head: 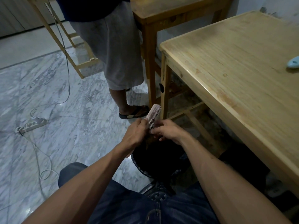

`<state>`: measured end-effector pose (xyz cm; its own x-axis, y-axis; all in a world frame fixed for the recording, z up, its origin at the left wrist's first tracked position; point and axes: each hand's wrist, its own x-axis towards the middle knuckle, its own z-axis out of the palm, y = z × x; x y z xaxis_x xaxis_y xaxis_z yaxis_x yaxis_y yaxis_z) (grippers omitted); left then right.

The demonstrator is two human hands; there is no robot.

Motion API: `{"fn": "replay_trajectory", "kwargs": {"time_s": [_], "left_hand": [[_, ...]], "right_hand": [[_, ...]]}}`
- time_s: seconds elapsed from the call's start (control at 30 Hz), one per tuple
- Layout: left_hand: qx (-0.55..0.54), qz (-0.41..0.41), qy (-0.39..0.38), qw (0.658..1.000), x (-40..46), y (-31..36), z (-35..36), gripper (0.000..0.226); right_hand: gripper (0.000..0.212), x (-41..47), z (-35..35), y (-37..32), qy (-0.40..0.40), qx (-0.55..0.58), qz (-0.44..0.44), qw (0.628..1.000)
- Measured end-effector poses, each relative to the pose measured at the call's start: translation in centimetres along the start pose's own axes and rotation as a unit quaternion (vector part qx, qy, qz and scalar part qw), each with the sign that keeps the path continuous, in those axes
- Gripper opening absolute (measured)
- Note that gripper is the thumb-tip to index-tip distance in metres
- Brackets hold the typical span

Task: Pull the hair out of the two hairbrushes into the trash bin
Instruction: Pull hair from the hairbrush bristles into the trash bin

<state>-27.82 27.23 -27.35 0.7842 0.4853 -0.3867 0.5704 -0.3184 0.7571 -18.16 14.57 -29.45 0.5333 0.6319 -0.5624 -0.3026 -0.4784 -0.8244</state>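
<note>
A pink hairbrush (153,116) points up and away from me, bristles facing right, directly over the black-lined trash bin (159,159). My left hand (135,135) is wrapped around its handle, whose pink end pokes out below the wrist. My right hand (166,131) pinches at the lower bristles, and a dark brown clump of hair (149,140) hangs between both hands above the bin's opening. A second, light blue hairbrush (293,62) lies on the wooden table at the far right edge of view, only partly visible.
The light wooden table (234,65) stands right of the bin, a darker wooden table (163,12) behind it. A person in grey shorts and sandals (113,50) stands close ahead. A power strip (31,125) and cables lie on the marble floor at left.
</note>
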Motion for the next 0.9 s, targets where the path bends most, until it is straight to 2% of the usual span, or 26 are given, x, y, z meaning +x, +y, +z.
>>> {"fn": "replay_trajectory", "kwargs": {"time_s": [0.07,0.2,0.37,0.5,0.57,0.67,0.9], "left_hand": [[0.012,0.016,0.012,1.0,-0.1,0.2,0.0,0.04],[0.001,-0.003,0.044,0.999,-0.2,-0.4,-1.0,0.049],[-0.013,-0.039,0.062,0.997,-0.1,-2.1,-1.9,0.049],[-0.033,-0.043,0.042,0.998,0.1,-2.2,-1.5,0.058],[-0.026,-0.034,0.025,0.999,-0.1,-1.7,-1.1,0.056],[-0.011,-0.013,0.015,1.0,-0.4,-0.8,-0.6,0.047],[0.092,0.056,0.028,0.994,-0.7,-0.3,-0.3,0.035]], "right_hand": [[0.011,0.1,0.1,0.4,0.014,-0.025,-0.01,1.0],[0.014,0.2,-0.9,0.7,0.059,-0.03,-0.021,0.998],[0.011,0.0,-3.1,1.2,0.121,0.014,-0.01,0.993],[0.018,-0.2,-2.7,0.9,0.086,-0.056,0.024,0.994],[0.027,0.0,-1.3,0.7,0.1,-0.083,-0.029,0.991],[0.02,0.4,0.4,-0.2,0.161,-0.079,-0.094,0.979],[0.017,0.8,1.2,-1.8,0.192,-0.068,0.004,0.979]]}}
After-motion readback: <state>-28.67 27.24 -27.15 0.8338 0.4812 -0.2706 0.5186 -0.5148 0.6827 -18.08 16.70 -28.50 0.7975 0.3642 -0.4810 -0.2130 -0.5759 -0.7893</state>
